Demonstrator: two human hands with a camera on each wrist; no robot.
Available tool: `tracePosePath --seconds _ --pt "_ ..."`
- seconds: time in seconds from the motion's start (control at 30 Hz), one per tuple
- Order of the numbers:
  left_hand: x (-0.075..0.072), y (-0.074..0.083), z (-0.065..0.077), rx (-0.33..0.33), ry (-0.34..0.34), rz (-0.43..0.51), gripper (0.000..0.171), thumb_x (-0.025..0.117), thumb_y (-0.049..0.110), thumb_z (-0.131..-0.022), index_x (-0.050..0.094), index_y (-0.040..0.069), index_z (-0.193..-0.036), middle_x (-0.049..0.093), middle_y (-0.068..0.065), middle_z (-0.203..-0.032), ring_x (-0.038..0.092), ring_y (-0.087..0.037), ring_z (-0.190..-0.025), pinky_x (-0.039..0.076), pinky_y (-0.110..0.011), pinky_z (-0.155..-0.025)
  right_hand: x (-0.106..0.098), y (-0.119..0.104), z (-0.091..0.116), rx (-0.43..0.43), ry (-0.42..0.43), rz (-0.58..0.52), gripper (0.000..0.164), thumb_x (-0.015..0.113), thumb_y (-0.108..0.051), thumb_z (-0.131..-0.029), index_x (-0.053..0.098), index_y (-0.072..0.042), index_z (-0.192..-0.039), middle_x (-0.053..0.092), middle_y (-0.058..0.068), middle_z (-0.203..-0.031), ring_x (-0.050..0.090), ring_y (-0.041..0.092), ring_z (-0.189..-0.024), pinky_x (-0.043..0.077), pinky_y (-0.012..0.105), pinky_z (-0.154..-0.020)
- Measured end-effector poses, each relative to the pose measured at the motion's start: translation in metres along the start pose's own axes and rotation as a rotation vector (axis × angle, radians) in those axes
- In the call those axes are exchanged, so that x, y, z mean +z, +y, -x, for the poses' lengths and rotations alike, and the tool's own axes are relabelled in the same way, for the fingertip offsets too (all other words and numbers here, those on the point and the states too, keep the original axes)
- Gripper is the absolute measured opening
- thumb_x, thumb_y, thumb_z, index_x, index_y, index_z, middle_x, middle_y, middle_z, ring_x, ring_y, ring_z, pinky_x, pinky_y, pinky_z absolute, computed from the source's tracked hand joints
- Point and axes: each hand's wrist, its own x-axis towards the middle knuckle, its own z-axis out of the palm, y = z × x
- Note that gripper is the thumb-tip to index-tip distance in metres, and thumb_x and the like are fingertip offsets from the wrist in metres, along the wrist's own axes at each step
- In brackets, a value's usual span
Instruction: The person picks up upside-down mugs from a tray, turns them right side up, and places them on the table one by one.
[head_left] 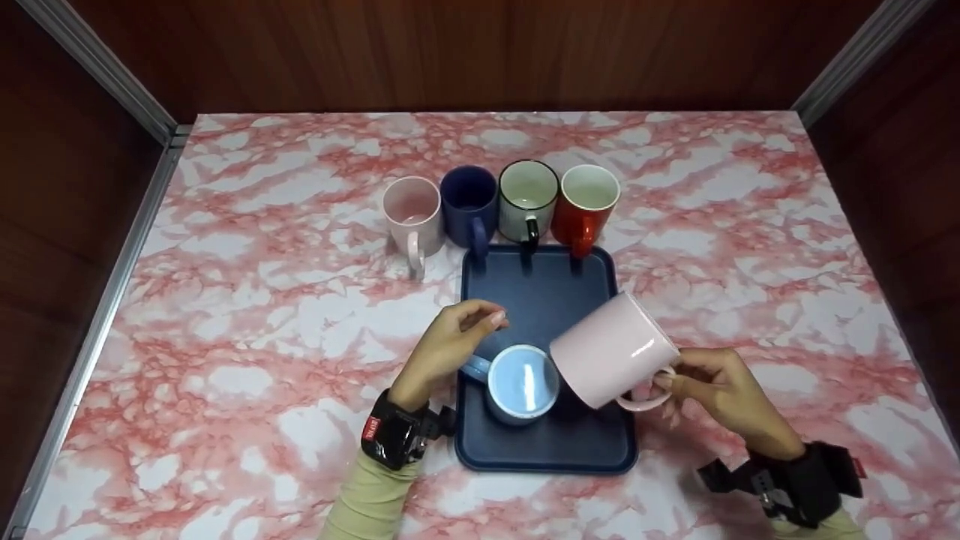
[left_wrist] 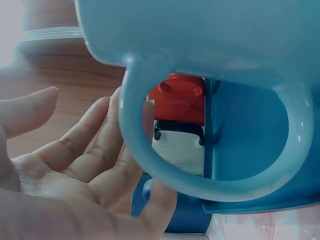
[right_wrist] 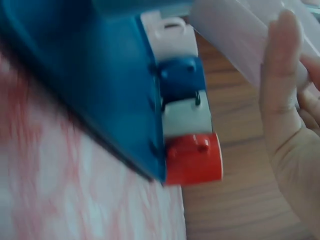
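The right hand (head_left: 709,386) gripped a tilted pink mug (head_left: 611,349) by its handle (head_left: 639,406).
The left hand (head_left: 444,346), relaxed and unclenched, hovered near the blue mug (head_left: 523,384) on the tray (head_left: 544,451).

bright over the worktop (head_left: 262,315) from the head, dim on the walls (head_left: 480,52), glinting on the blue mug (head_left: 514,386) and tilted pink mug (head_left: 607,352); blown out at upper left from the left wrist; blurred along the tray (right_wrist: 100,85) from the right.
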Motion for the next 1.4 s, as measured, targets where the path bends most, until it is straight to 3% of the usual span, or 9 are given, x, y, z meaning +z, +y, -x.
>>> tracePosePath --seconds 0.33,0.5,0.7,1.0,1.2,1.3,1.4 --pt "0.004 0.006 0.001 0.004 0.008 0.017 0.025 0.052 0.009 -0.093 0.056 -0.012 -0.106 0.063 -0.023 -0.095 0.060 -0.033 -0.092 0.045 -0.034 -0.086 0.028 0.009 -0.018 -0.039 0.171 -0.372 0.020 0.032 0.021 -0.088 0.051 0.022 -0.094 0.062 0.023 -0.081 0.062 0.024 -0.059 0.050 0.033 -0.048" --pt "0.009 0.011 0.002 0.010 0.011 -0.008 0.021 0.053 0.011 -0.093 0.057 -0.008 -0.102 0.063 -0.018 -0.090 0.061 -0.029 -0.088 0.046 -0.039 -0.083 0.037 0.015 -0.021 -0.019 0.267 -0.448 0.019 0.034 0.019 -0.089 0.053 0.018 -0.092 0.063 0.021 -0.081 0.062 0.023 -0.058 0.051 0.032 -0.049" --pt "0.017 0.016 0.003 0.032 -0.018 -0.037 0.020 0.055 0.012 -0.092 0.059 -0.007 -0.094 0.065 -0.017 -0.086 0.063 -0.027 -0.085 0.048 -0.033 -0.079 0.045 0.018 -0.026 -0.002 0.372 -0.479 0.021 0.035 0.014 -0.091 0.057 0.013 -0.091 0.064 0.019 -0.079 0.062 0.020 -0.057 0.051 0.030 -0.050" --pt "0.036 0.030 0.001 0.063 -0.094 -0.137 0.023 0.056 0.016 -0.092 0.063 -0.005 -0.096 0.066 -0.015 -0.087 0.063 -0.024 -0.083 0.048 -0.024 -0.072 0.052 0.017 -0.037 -0.096 0.361 -0.742 0.031 0.025 0.014 -0.094 0.057 0.015 -0.094 0.064 0.023 -0.085 0.064 0.024 -0.064 0.053 0.030 -0.055" --pt "0.052 0.044 -0.004 0.057 -0.119 -0.271 0.022 0.057 0.020 -0.091 0.066 0.002 -0.100 0.066 -0.005 -0.093 0.061 -0.014 -0.087 0.046 -0.023 -0.075 0.057 0.013 -0.043 -0.098 0.366 -0.790 0.031 0.026 0.010 -0.096 0.056 0.011 -0.093 0.063 0.020 -0.085 0.063 0.023 -0.064 0.052 0.028 -0.056" --pt "0.061 0.049 -0.007 0.039 -0.094 -0.201 0.020 0.057 0.017 -0.090 0.065 0.002 -0.100 0.066 -0.005 -0.095 0.061 -0.014 -0.088 0.045 -0.023 -0.077 0.059 0.012 -0.046 -0.103 0.351 -0.832 0.031 0.025 0.009 -0.096 0.055 0.011 -0.094 0.062 0.020 -0.085 0.062 0.023 -0.065 0.052 0.028 -0.058" --pt "0.070 0.050 -0.009 -0.007 -0.048 0.008 0.019 0.057 0.011 -0.090 0.062 -0.004 -0.099 0.064 -0.008 -0.093 0.060 -0.014 -0.084 0.047 -0.024 -0.075 0.059 0.013 -0.048 -0.108 0.332 -0.885 0.031 0.024 0.009 -0.096 0.055 0.011 -0.094 0.062 0.021 -0.086 0.062 0.023 -0.067 0.052 0.028 -0.059"
